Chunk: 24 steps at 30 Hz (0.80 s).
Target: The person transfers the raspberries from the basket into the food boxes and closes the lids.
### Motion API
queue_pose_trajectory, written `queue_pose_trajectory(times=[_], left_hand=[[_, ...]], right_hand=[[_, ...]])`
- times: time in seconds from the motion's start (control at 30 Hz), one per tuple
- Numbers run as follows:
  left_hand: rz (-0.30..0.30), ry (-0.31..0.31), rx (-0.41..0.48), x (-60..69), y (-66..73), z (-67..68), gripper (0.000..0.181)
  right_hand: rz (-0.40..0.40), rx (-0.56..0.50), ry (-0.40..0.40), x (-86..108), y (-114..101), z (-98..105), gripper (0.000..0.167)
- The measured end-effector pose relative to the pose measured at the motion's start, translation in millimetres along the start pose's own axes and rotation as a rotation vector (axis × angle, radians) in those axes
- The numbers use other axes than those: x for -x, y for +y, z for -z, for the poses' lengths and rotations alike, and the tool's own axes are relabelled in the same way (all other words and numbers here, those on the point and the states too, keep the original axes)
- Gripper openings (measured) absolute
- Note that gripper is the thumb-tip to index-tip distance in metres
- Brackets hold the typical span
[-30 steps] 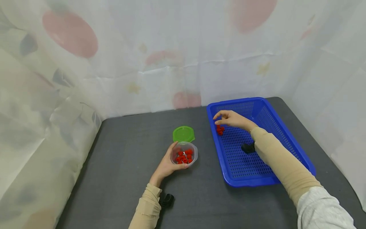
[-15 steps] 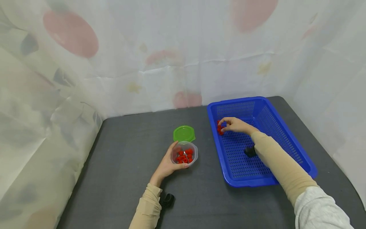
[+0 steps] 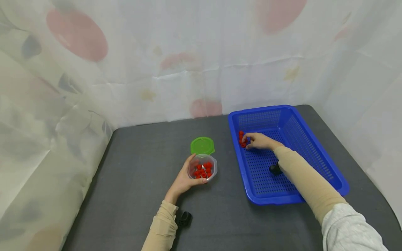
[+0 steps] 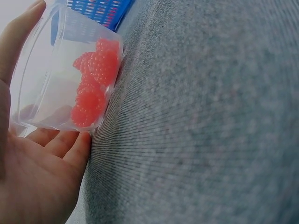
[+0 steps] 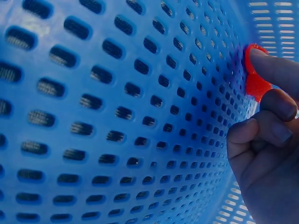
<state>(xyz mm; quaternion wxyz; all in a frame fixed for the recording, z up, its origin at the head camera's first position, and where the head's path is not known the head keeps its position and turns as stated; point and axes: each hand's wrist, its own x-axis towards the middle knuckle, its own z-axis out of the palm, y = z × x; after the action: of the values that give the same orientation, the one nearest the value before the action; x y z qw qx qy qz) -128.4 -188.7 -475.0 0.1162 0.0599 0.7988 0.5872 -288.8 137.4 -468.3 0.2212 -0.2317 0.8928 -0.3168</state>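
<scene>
Curved round the side of a clear plastic cup [image 3: 211, 161], the left hand [image 3: 183, 181] grips it upright on the table. Several red raspberries [image 4: 91, 100] lie on the cup's bottom in the left wrist view. Inside the blue basket [image 3: 246, 184], the right hand [image 3: 261, 141] reaches down to a small group of red raspberries [image 3: 241, 133] at the left wall. In the right wrist view its thumb and a finger touch a raspberry [image 5: 258, 86], other fingers curled; whether they pinch it is not plain.
A green lid [image 3: 202, 145] lies flat on the dark grey table [image 3: 141, 167], just behind the cup. The basket's raised rim stands right of the cup. Patterned cloth [image 3: 132, 69] hangs behind the table and along both sides.
My right hand has moved down into the basket and slightly to the right, from above the raspberries to beside them. The left hand and the cup have stayed in place.
</scene>
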Motion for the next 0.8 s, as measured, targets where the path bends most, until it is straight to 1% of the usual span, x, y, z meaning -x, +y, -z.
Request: queue_pose_trajectory(times=[0.13,0.3,0.5,0.63,0.73,0.8], left_hand=[[-0.001,0.003,-0.006,-0.4,-1.0,-0.1,0.100],[-0.002,0.009,0.000,0.0,-1.3,-1.2,0.099],[-0.013,0.009,-0.004,1.1,-0.1,-1.6,0.098],[-0.015,0.000,-0.010,0.7,-0.5,-1.1,0.099],[-0.015,0.007,-0.006,-3.8,-10.6,-1.0,0.100],[-0.019,0.017,-0.006,-7.0,-17.7,-1.3,0.101]], right_hand=[[0.010,0.026,0.015,-0.8,0,-1,0.024],[0.024,0.028,0.026,-1.6,0,-2,0.019],[0.054,0.019,0.028,-0.7,-1,-3,0.026],[0.053,0.023,0.024,0.2,-1,-5,0.026],[0.061,0.044,0.039,0.1,-1,-6,0.023],[0.082,0.077,0.059,-0.4,0,-7,0.020]])
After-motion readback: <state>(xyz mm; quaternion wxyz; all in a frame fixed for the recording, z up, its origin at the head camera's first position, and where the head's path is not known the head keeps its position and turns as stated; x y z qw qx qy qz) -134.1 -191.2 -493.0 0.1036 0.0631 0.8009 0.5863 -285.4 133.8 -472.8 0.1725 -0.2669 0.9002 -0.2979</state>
